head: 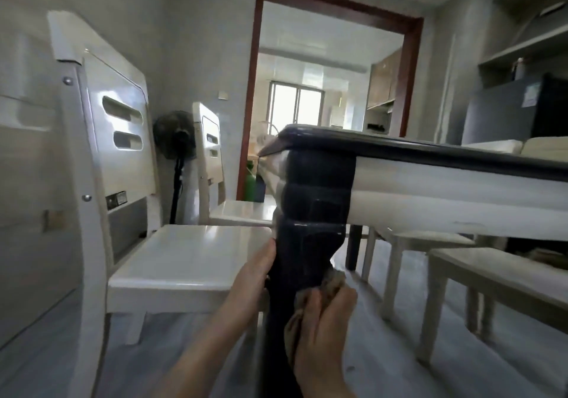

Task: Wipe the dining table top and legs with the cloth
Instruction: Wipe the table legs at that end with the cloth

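— What is the right grip (325, 321) doing?

— It is closed round a brownish cloth (334, 279), bunched in the fingers and pressed against the right side of the dark table leg (313, 201), low on its narrower part. A fold of cloth sticks out above the knuckles and another hangs below the thumb.

— And the left grip (252, 277)?

— It is on the opposite side of the same leg, a little higher, holding it, with the fingers going round behind it, out of sight.

— Where does the leg go?

— Up through a bulging turned section into the corner of the table, where a white apron (445, 188) runs off to the right beneath the dark rounded edge of the tabletop (430, 152).

— What is around it?

— A glossy white chair (184, 259) stands just left of the leg, a second white chair (209, 152) behind it, and a black standing fan (175, 139) between their backs. Pale stools (491, 274) sit under the table on the right. Further back is a doorway with a red-brown frame (250, 105).
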